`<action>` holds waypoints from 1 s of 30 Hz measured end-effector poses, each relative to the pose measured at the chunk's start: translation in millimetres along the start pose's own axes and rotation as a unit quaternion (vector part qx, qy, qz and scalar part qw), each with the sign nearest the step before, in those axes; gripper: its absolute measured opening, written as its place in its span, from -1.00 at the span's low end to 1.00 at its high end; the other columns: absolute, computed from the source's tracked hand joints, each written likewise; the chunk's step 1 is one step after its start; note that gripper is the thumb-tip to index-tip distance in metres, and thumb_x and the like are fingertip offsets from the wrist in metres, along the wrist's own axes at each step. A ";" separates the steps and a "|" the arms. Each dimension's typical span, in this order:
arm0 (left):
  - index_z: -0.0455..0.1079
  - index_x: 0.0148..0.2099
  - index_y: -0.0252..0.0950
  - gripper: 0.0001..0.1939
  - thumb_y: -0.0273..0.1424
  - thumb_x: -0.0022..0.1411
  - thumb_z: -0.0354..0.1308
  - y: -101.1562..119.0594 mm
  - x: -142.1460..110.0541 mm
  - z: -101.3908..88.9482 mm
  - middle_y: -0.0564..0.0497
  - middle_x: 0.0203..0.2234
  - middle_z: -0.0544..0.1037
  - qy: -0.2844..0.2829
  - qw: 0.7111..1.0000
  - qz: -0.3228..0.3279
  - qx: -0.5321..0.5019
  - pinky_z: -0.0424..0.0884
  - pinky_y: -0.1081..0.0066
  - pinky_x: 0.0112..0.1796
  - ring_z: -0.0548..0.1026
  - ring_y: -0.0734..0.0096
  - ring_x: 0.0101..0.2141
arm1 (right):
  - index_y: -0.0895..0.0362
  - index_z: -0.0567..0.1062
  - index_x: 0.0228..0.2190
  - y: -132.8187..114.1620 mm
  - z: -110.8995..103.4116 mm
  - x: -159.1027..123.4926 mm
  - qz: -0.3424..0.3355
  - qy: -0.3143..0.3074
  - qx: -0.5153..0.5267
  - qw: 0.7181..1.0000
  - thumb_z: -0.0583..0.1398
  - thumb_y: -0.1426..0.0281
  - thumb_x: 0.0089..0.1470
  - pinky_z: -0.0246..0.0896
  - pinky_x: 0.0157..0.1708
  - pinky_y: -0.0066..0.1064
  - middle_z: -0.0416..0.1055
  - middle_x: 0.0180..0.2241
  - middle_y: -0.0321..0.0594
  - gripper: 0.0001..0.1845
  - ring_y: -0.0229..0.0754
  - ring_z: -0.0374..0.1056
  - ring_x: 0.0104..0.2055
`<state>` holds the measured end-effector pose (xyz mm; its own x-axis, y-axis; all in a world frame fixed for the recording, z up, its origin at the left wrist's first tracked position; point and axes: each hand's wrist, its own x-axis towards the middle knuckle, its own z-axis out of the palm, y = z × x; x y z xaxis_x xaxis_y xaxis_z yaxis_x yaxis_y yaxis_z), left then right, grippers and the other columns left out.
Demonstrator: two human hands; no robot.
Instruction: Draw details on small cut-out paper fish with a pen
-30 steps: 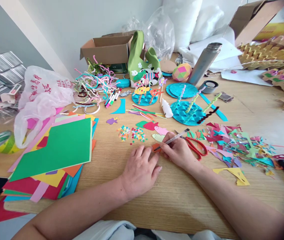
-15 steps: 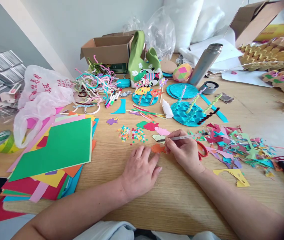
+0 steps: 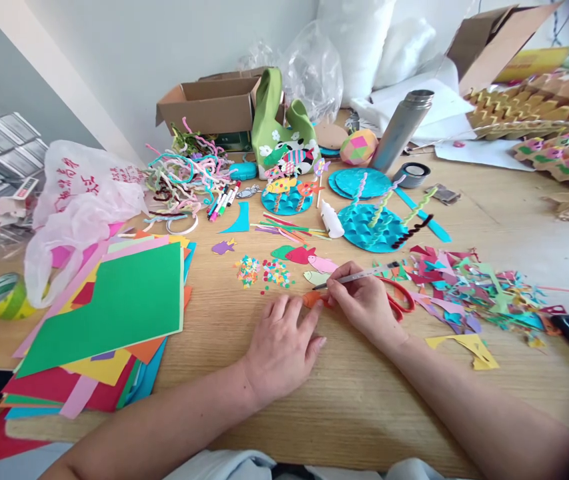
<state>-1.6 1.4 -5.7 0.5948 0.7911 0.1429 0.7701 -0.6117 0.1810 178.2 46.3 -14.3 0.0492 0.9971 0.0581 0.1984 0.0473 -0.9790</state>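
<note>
In my right hand is a slim pen, gripped between thumb and fingers, its tip at an orange paper fish. My left hand lies flat on the table with fingers spread, the fingertips on or beside that fish; the hands hide part of it. Just beyond are a pale green paper fish, a pink one and a red one. Red-handled scissors lie beside my right hand, partly covered by it. Small paper dots sit in two heaps beyond my left hand.
Stacked coloured paper lies at the left. Paper scraps spread to the right. Behind stand a white glue bottle, blue discs with twisted stems, a steel flask, markers and a pipe-cleaner heap.
The pen tip has come down and left, from near the pale green fish to the orange fish. My left hand stays almost in place. The view has shifted slightly.
</note>
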 end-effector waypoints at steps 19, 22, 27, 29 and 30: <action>0.43 0.08 -0.24 -0.67 -0.22 0.39 0.06 -1.1 2.3 -4.0 -0.13 0.05 0.42 0.009 1.000 0.003 -0.024 0.33 0.03 0.03 0.29 0.05 0.06 | 0.09 0.32 -0.44 2.1 -1.5 5.0 0.066 -0.065 0.015 0.996 0.22 0.35 0.03 0.10 -0.78 -0.54 0.30 -0.71 -0.45 -0.85 -0.34 0.20 -0.76; 0.43 0.08 -0.24 -0.68 -0.23 0.38 0.06 -0.4 1.9 -4.3 -0.13 0.05 0.41 0.009 1.000 -0.001 -0.024 0.33 0.02 0.03 0.29 0.05 0.06 | 0.09 0.31 -0.45 2.1 -1.0 5.6 0.069 -0.066 0.007 0.995 0.20 0.34 0.05 0.08 -0.78 -0.55 0.31 -0.72 -0.44 -0.85 -0.35 0.19 -0.77; 0.42 0.09 -0.25 -0.68 -0.24 0.39 0.05 0.1 1.6 -4.1 -0.11 0.07 0.41 0.008 1.000 0.003 -0.017 0.33 0.00 0.03 0.28 0.03 0.06 | 0.09 0.30 -0.45 4.2 0.1 6.8 0.061 -0.069 0.004 0.996 0.20 0.36 0.06 0.09 -0.78 -0.56 0.30 -0.72 -0.45 -0.85 -0.35 0.20 -0.76; 0.41 0.09 -0.26 -0.67 -0.24 0.39 0.05 0.3 1.5 -3.8 -0.10 0.07 0.41 0.007 1.000 0.002 -0.016 0.32 0.01 0.03 0.28 0.04 0.06 | 0.08 0.30 -0.46 5.6 0.4 7.1 0.058 -0.071 0.007 0.996 0.21 0.35 0.06 0.10 -0.77 -0.55 0.30 -0.71 -0.45 -0.84 -0.34 0.20 -0.76; 0.41 0.10 -0.26 -0.67 -0.24 0.39 0.05 0.4 1.4 -3.6 -0.10 0.07 0.42 0.007 1.000 0.002 -0.016 0.32 0.01 0.03 0.28 0.04 0.06 | 0.08 0.30 -0.46 6.1 0.5 7.2 0.058 -0.072 0.007 0.996 0.21 0.35 0.07 0.11 -0.77 -0.54 0.31 -0.71 -0.45 -0.84 -0.34 0.21 -0.76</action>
<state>-1.3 2.3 -1.9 0.5940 0.7891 0.1566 0.7603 -0.6142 0.2113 179.3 53.8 -20.0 -0.0700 0.9941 -0.0823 0.1858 -0.0680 -0.9802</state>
